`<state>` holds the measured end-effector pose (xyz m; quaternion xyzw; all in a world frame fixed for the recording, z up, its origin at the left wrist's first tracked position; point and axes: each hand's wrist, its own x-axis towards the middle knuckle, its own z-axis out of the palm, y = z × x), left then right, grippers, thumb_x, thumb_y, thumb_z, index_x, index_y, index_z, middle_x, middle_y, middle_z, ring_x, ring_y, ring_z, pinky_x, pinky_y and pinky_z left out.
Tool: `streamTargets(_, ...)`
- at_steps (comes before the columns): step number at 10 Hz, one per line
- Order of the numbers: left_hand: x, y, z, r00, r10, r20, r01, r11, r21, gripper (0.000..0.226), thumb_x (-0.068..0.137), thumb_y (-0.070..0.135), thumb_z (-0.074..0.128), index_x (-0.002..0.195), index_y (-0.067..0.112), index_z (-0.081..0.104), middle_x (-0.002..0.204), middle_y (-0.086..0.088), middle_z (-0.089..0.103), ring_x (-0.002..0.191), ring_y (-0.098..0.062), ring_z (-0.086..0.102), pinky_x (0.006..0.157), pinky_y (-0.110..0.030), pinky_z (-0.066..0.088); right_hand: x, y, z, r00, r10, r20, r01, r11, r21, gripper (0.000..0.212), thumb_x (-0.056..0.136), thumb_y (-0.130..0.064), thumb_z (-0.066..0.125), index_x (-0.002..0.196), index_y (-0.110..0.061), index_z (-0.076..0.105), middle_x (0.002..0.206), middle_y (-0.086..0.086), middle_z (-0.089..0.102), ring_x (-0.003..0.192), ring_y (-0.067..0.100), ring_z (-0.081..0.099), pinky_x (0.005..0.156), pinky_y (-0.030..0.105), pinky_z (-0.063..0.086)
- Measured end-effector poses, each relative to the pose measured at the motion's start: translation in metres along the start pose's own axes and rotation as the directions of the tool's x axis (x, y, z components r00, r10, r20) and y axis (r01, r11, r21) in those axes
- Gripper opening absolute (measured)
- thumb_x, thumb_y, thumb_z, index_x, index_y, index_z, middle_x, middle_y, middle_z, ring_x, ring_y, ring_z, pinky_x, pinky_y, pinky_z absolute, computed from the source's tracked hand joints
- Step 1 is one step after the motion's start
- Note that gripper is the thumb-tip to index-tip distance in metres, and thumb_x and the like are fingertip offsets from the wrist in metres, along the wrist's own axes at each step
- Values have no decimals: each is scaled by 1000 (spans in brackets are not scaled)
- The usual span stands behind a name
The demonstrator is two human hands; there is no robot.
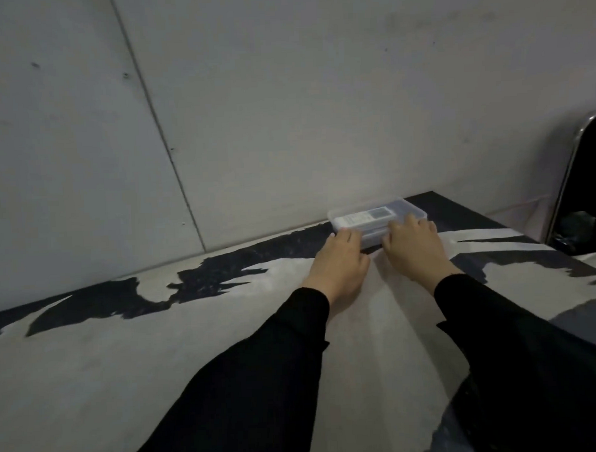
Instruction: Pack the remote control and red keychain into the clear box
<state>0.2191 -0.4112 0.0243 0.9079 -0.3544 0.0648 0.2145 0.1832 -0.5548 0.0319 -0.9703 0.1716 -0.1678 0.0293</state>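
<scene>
The clear box (400, 207) lies flat near the far edge of the table, close to the wall, with its lid on. Through the lid a white remote control (360, 218) shows, lying lengthwise. The red keychain is not visible. My left hand (340, 258) rests against the box's near left corner, fingers curled onto its edge. My right hand (413, 243) lies over the box's near right part, fingers spread on the lid. Both arms wear black sleeves.
The table (159, 349) has a grey and black patterned top and meets a grey panelled wall (285, 108) behind the box. A black chair back with a chrome frame (572, 182) stands at the right edge.
</scene>
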Motion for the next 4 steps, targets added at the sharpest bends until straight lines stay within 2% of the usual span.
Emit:
streamTargets(2, 46, 1, 10, 997, 16, 73, -15, 1000, -13, 43, 85, 22, 41, 125, 6, 43, 135, -18, 46, 121, -38, 41, 106, -49, 34, 38, 15, 10, 996, 70, 45, -72, 997, 41, 38, 94, -21, 37, 116, 5, 51, 124, 29, 49, 113, 45, 47, 101, 48, 36)
streamTargets(3, 41, 5, -2, 982, 60, 178, -69, 997, 42, 56, 90, 22, 39, 142, 7, 25, 153, -14, 28, 141, -29, 22, 119, -47, 10, 39, 12, 14, 987, 113, 112, -123, 989, 86, 50, 93, -26, 36, 129, 8, 38, 137, 31, 38, 126, 47, 35, 110, 52, 26)
streamTargets(4, 23, -4, -7, 984, 47, 175, -70, 989, 130, 63, 93, 28, 37, 147, 12, 10, 159, -10, 11, 146, -25, 7, 120, -46, 2, 32, 10, 13, 974, 164, 154, -172, 985, 34, 67, 95, -43, 29, 145, -2, 12, 154, 27, 16, 142, 42, 11, 116, 58, 1)
